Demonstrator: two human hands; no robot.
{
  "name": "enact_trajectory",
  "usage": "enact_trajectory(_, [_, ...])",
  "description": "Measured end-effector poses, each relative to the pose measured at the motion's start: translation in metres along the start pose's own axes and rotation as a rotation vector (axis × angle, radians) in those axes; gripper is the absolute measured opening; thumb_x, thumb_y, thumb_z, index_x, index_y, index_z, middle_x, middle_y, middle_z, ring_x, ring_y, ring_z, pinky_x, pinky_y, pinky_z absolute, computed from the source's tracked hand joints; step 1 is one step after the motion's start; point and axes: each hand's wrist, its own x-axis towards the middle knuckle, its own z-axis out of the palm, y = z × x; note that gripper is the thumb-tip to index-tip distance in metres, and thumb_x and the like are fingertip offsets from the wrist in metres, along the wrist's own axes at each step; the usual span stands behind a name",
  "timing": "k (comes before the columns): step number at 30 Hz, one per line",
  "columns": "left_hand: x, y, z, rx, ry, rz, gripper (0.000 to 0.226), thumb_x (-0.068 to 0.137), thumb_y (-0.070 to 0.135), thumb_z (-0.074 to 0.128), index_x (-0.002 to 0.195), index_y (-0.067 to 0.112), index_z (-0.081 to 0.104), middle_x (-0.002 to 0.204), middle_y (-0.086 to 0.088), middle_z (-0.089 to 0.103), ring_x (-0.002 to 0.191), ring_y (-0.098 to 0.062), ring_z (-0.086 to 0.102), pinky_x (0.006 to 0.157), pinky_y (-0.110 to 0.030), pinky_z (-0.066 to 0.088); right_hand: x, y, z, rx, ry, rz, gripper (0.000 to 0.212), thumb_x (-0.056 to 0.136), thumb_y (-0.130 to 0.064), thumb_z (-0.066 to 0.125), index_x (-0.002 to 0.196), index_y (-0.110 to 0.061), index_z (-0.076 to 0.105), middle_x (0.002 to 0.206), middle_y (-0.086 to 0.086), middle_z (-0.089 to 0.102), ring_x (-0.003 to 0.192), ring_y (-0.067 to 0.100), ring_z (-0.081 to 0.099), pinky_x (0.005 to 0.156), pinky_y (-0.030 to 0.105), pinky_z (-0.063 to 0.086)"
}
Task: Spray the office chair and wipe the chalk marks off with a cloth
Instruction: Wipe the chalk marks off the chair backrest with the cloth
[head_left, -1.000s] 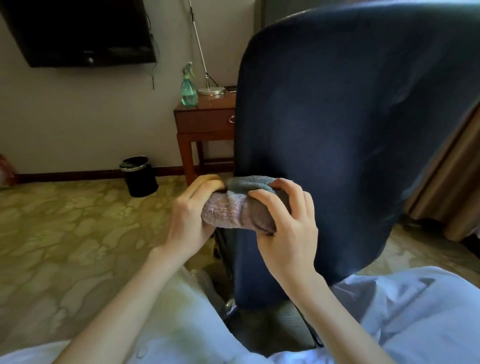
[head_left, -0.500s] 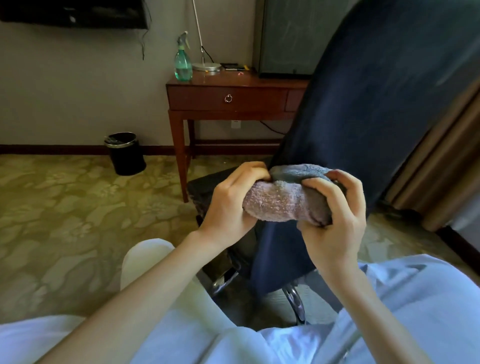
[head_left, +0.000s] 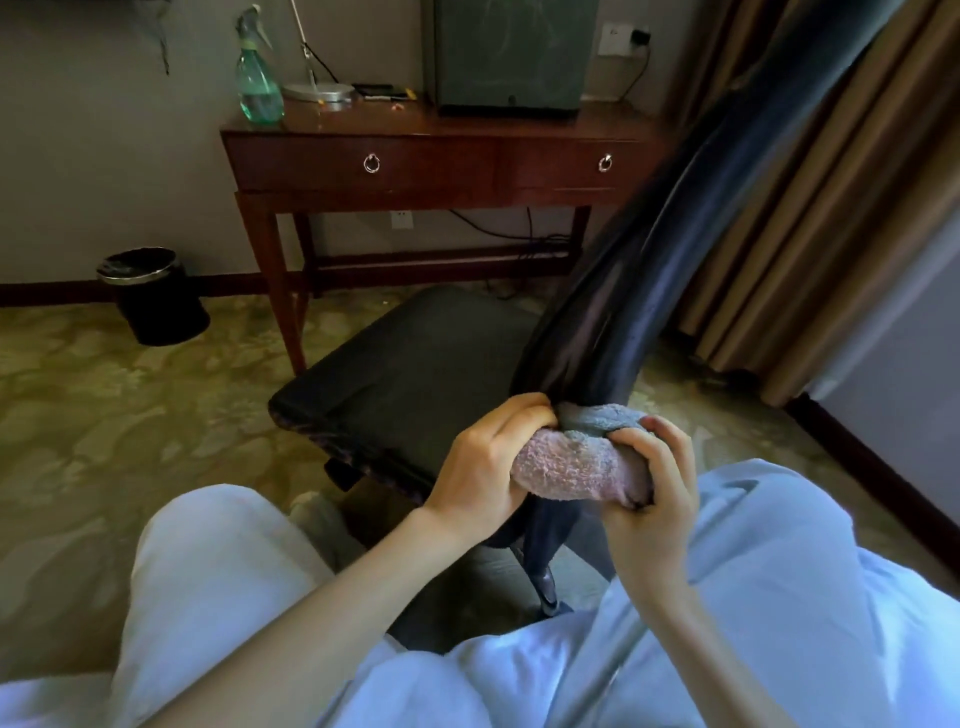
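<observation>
The office chair (head_left: 415, 374) stands in front of me with its dark seat to the left and its navy backrest seen edge-on, rising to the upper right. A rolled pink and grey-blue cloth (head_left: 576, 465) is pressed against the backrest's lower edge. My left hand (head_left: 485, 467) grips the cloth's left end and my right hand (head_left: 657, 483) grips its right end. A green spray bottle (head_left: 258, 85) stands on the left end of the wooden desk (head_left: 431, 156), far from both hands. No chalk marks show on the chair from this angle.
A black waste bin (head_left: 150, 296) sits on the patterned carpet by the wall at left. Tan curtains (head_left: 810, 218) hang behind the chair at right. A lamp base (head_left: 318, 93) and a dark box (head_left: 506, 54) stand on the desk. My knees in pale trousers fill the foreground.
The chair has swung round from showing its broad back to standing edge-on, exposing the seat and the desk. Both hands kept hold of the cloth and shifted to the right.
</observation>
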Motion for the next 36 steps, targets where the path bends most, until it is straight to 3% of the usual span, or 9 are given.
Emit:
enact_trajectory(5, [-0.008, -0.009, 0.041, 0.104, -0.066, -0.007, 0.038, 0.078, 0.005, 0.055, 0.114, 0.002, 0.064, 0.117, -0.015, 0.063, 0.111, -0.021, 0.056, 0.097, -0.029, 0.046, -0.011, 0.030, -0.008, -0.039, -0.055, 0.198, 0.048, 0.044, 0.007, 0.047, 0.088, -0.002, 0.063, 0.107, 0.004, 0.053, 0.111, -0.006, 0.045, 0.092, 0.010, 0.035])
enact_trajectory(11, [0.024, 0.002, 0.059, 0.122, -0.028, 0.128, 0.035, 0.072, -0.010, 0.068, 0.106, 0.001, 0.068, 0.106, -0.011, 0.066, 0.100, -0.025, 0.060, 0.086, -0.033, 0.051, 0.004, 0.036, -0.021, -0.017, 0.006, 0.339, 0.057, 0.043, 0.004, 0.048, 0.093, -0.021, 0.060, 0.111, 0.005, 0.055, 0.112, 0.001, 0.048, 0.092, 0.011, 0.035])
enact_trajectory(14, [0.060, 0.019, 0.051, 0.132, 0.065, 0.201, 0.028, 0.076, -0.006, 0.068, 0.104, 0.001, 0.069, 0.106, -0.012, 0.067, 0.101, -0.025, 0.059, 0.090, -0.031, 0.050, 0.034, 0.027, -0.033, -0.026, 0.098, 0.252, 0.061, 0.045, 0.009, 0.053, 0.098, -0.020, 0.060, 0.112, 0.006, 0.054, 0.110, 0.010, 0.050, 0.093, 0.011, 0.035])
enact_trajectory(19, [0.138, 0.055, 0.027, 0.120, 0.201, 0.293, 0.027, 0.078, -0.006, 0.064, 0.105, -0.003, 0.069, 0.107, -0.015, 0.067, 0.101, -0.029, 0.059, 0.091, -0.035, 0.049, 0.113, -0.007, -0.064, -0.103, 0.258, 0.010, 0.054, 0.053, 0.017, 0.054, 0.102, -0.002, 0.066, 0.109, 0.019, 0.055, 0.107, 0.020, 0.052, 0.096, 0.023, 0.040])
enact_trajectory(22, [0.191, 0.078, 0.012, 0.122, 0.280, 0.352, 0.030, 0.076, -0.008, 0.068, 0.106, -0.002, 0.068, 0.107, -0.015, 0.066, 0.102, -0.030, 0.059, 0.091, -0.033, 0.047, 0.160, -0.027, -0.087, -0.160, 0.328, -0.123, 0.049, 0.058, 0.015, 0.055, 0.104, 0.001, 0.065, 0.107, 0.019, 0.057, 0.106, 0.023, 0.054, 0.094, 0.021, 0.040])
enact_trajectory(24, [0.217, 0.088, 0.006, 0.114, 0.292, 0.388, 0.032, 0.073, -0.009, 0.069, 0.104, -0.001, 0.068, 0.106, -0.013, 0.066, 0.101, -0.029, 0.059, 0.088, -0.031, 0.045, 0.184, -0.032, -0.100, -0.198, 0.341, -0.168, 0.046, 0.062, 0.013, 0.057, 0.105, 0.000, 0.065, 0.108, 0.017, 0.058, 0.104, 0.016, 0.054, 0.092, 0.017, 0.039])
enact_trajectory(27, [0.233, 0.089, 0.007, 0.097, 0.253, 0.405, 0.032, 0.073, -0.008, 0.070, 0.104, 0.001, 0.068, 0.106, -0.010, 0.067, 0.100, -0.028, 0.059, 0.086, -0.030, 0.045, 0.198, -0.029, -0.110, -0.228, 0.311, -0.183, 0.044, 0.064, 0.011, 0.059, 0.106, -0.002, 0.065, 0.109, 0.018, 0.059, 0.102, 0.002, 0.050, 0.090, 0.013, 0.038])
enact_trajectory(31, [0.220, 0.077, 0.024, 0.060, 0.207, 0.352, 0.032, 0.076, -0.004, 0.071, 0.108, 0.000, 0.067, 0.111, -0.012, 0.066, 0.104, -0.027, 0.057, 0.091, -0.032, 0.046, 0.185, -0.011, -0.107, -0.221, 0.245, -0.155, 0.041, 0.065, -0.001, 0.058, 0.105, -0.005, 0.066, 0.109, 0.013, 0.057, 0.102, 0.008, 0.052, 0.091, 0.013, 0.038])
enact_trajectory(36, [0.187, 0.058, 0.049, 0.050, 0.155, 0.283, 0.032, 0.077, 0.000, 0.072, 0.108, -0.001, 0.068, 0.110, -0.012, 0.067, 0.107, -0.026, 0.057, 0.093, -0.038, 0.047, 0.155, 0.019, -0.087, -0.135, 0.213, -0.056, 0.052, 0.057, 0.013, 0.059, 0.102, -0.012, 0.062, 0.111, 0.009, 0.056, 0.108, 0.013, 0.055, 0.094, 0.022, 0.043])
